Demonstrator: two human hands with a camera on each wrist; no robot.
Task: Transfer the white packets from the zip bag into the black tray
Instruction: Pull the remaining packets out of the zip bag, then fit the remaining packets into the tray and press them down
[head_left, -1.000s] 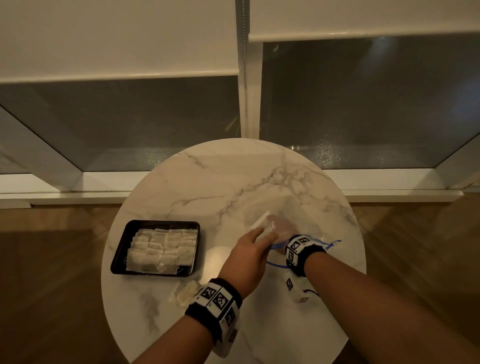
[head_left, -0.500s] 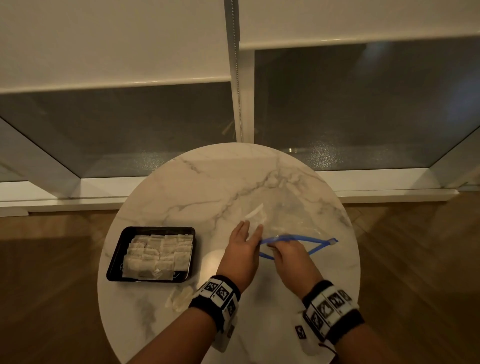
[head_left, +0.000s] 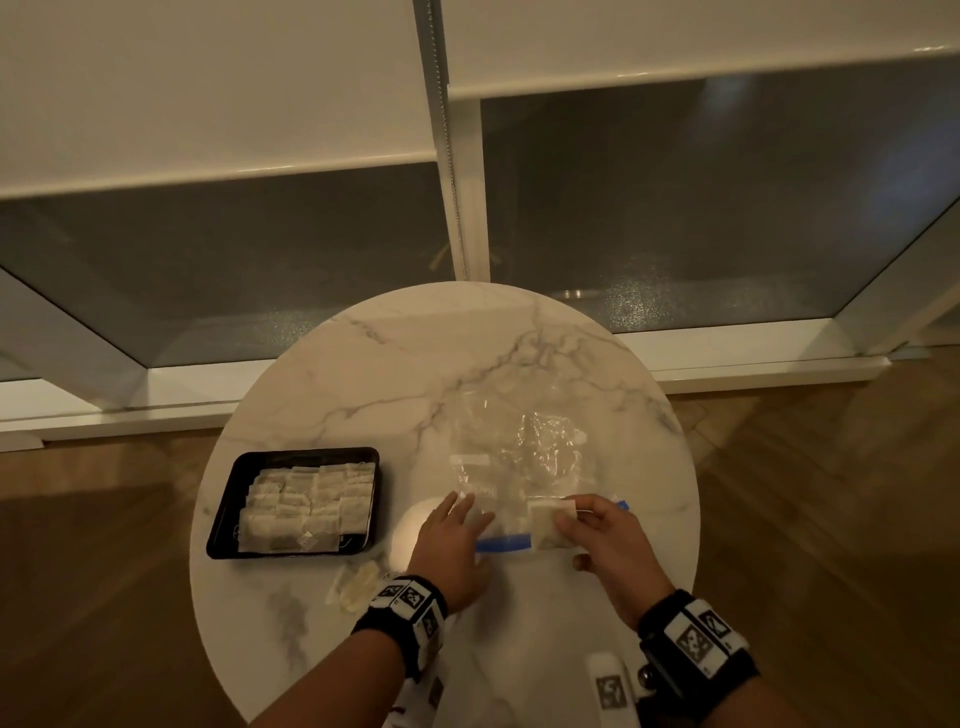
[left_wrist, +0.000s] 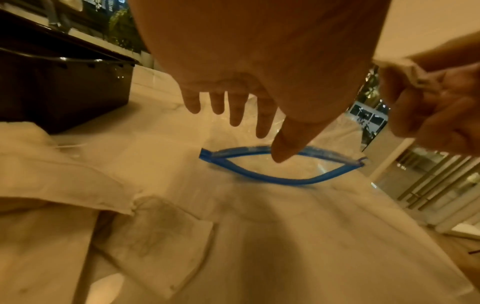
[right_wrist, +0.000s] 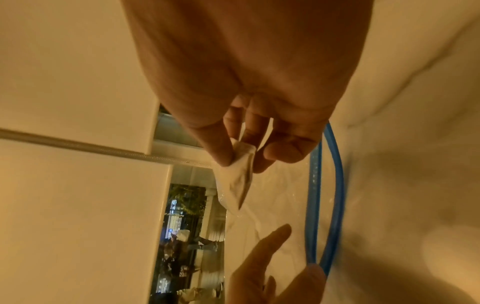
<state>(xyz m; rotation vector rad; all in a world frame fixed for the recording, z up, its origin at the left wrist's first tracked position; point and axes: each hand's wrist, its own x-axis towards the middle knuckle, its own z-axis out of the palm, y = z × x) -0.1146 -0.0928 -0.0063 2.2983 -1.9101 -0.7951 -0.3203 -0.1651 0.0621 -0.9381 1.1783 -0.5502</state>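
A clear zip bag (head_left: 519, 457) with a blue zip strip (left_wrist: 272, 179) lies on the round marble table (head_left: 467, 364), its mouth gaping toward me. My right hand (head_left: 592, 530) pinches a white packet (head_left: 548, 527) between thumb and fingers just above the bag's mouth; the packet (right_wrist: 239, 174) hangs from the fingertips. My left hand (head_left: 452, 535) lies flat with straight fingers on the bag's left corner by the zip. The black tray (head_left: 228, 519) at the table's left holds several white packets (head_left: 306, 504) in rows.
Two loose packets (head_left: 358, 584) lie on the table in front of the tray, also seen large in the left wrist view as packets (left_wrist: 155, 226). A window wall and sill stand behind the table; wooden floor surrounds it.
My right hand has drawn back out of the bag and now holds a white packet above its mouth. My left hand has let its fingers go flat on the bag's corner.
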